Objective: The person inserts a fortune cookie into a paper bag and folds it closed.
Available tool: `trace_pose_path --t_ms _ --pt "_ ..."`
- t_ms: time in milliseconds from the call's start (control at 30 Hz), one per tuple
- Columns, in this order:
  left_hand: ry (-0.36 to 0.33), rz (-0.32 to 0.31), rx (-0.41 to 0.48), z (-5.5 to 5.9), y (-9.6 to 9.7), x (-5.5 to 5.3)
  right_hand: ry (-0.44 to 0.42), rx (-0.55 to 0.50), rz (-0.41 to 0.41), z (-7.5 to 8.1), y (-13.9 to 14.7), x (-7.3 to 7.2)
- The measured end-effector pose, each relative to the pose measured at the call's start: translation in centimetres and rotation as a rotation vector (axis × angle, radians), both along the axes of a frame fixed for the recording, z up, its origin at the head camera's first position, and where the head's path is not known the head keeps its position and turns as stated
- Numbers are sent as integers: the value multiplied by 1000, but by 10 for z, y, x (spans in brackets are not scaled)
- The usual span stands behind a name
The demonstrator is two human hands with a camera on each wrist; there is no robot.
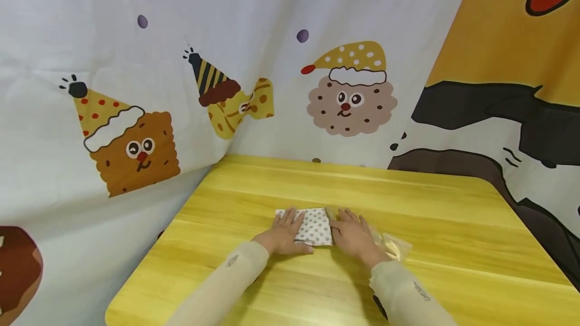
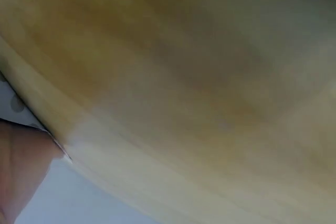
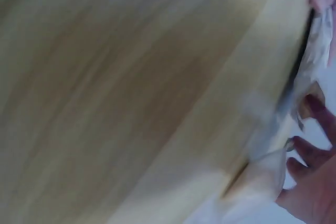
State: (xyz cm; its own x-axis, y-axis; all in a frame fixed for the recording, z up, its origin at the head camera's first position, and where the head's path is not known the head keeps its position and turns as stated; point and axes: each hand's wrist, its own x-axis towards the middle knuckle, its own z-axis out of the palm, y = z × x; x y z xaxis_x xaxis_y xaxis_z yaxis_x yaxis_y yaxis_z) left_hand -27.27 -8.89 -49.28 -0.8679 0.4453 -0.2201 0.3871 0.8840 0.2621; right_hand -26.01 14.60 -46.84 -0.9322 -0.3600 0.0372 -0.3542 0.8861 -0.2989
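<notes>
Lying under the left hand (image 1: 285,234) and reaching across to the right one, a flat white sheet with grey dots (image 1: 316,226) rests on the table; whether it is cloth or paper cannot be told. The left hand is spread over its left part with straight fingers, pressing it from above without clutching it, the thumb along the near edge. The right hand (image 1: 355,235) touches the sheet's right edge, its fingers pointing mostly away from the person; whether it pinches that edge or only presses it cannot be told. Right beside its fingertips, at the sheet's far right corner, is a small tan piece (image 1: 332,212), with a finger on it in the right wrist view. Just right of the right hand, near the wrist, lies a crumpled clear plastic bag (image 1: 399,247). Pale sleeves (image 1: 226,280) with small dark lettering cover both forearms. Around and beneath both hands spreads the yellow wood-grain table (image 1: 254,190). Beyond the hands hangs a white curtain (image 1: 272,24) printed with a square biscuit (image 1: 151,167), a wrapped sweet (image 1: 224,120) and a round cookie (image 1: 353,119), all in hats.
</notes>
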Motion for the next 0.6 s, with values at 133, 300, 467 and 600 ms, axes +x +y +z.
trace_pose_path --t_ms 133,300,467,600 --pt "27 4 5 -2 -2 1 -21 -316 -57 4 -7 0" --pt "69 -4 -12 -2 -16 -6 -206 -698 -187 14 -8 2" --pt "59 46 42 6 -27 -10 -277 -847 -260 19 -7 2" --pt "72 -5 171 25 -9 -14 -222 -799 -175 20 -8 3"
